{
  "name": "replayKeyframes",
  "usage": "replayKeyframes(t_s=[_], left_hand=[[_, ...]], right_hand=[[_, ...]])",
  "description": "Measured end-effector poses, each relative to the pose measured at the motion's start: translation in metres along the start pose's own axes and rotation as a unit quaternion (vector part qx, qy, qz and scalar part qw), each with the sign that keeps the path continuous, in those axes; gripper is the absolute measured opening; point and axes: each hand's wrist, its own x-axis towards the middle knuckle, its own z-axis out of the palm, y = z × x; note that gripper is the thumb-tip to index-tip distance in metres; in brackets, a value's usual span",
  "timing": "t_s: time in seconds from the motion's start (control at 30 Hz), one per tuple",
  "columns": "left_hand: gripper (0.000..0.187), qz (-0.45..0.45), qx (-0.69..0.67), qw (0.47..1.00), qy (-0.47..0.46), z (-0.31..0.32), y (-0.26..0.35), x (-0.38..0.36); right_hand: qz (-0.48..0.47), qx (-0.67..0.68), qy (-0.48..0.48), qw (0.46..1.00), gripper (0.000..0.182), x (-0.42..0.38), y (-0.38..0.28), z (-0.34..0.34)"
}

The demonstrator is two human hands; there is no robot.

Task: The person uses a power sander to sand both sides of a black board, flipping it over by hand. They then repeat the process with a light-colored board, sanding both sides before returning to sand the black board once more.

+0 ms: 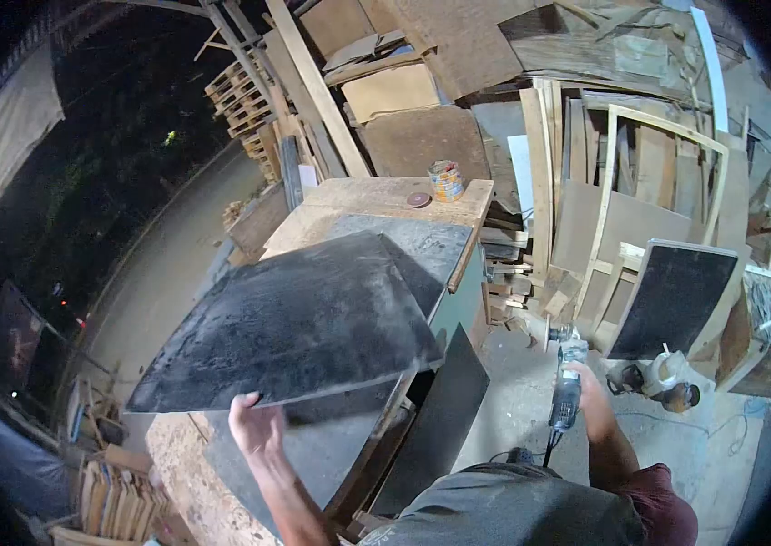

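Note:
My left hand (pixel 255 426) grips the near edge of a large dark, dusty square board (pixel 299 318) and holds it tilted above the wooden workbench (pixel 385 196). A second dark board (pixel 422 250) lies flat on the bench beneath it. My right hand (pixel 585 387) hangs down at my right side and holds a grey angle grinder (pixel 567 387) pointing up, its cable trailing to the floor. Another dark panel (pixel 435 428) leans against the bench's side near my legs.
A patterned can (pixel 445 180) and a small round disc (pixel 419 199) sit at the bench's far end. Stacked planks and plywood (pixel 458 55) fill the back. A framed dark board (pixel 674 298) leans at the right, with small objects (pixel 667 378) on the concrete floor.

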Motion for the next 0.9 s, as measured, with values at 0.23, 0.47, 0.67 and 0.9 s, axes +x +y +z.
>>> replayKeyframes(t_s=[0.23, 0.47, 0.67, 0.9], left_hand=[[0.048, -0.044, -0.062, 0.997, -0.022, -0.108, 0.077, 0.03], [0.033, -0.186, 0.073, 0.972, 0.12, -0.307, 0.057, 0.091], [0.027, -0.139, 0.243, 0.907, 0.315, -0.539, 0.035, 0.048], [0.023, 0.071, 0.618, 0.747, 0.235, -0.416, 0.029, 0.094]], right_hand=[[-0.102, -0.09, -0.091, 0.987, 0.023, -0.014, 0.069, -0.015], [-0.378, -0.384, -0.235, 0.809, 0.043, -0.034, 0.107, -0.01], [-0.441, -0.424, -0.237, 0.754, 0.035, -0.017, 0.093, -0.004], [0.086, -0.036, -0.06, 0.994, 0.022, 0.058, 0.036, 0.027]])
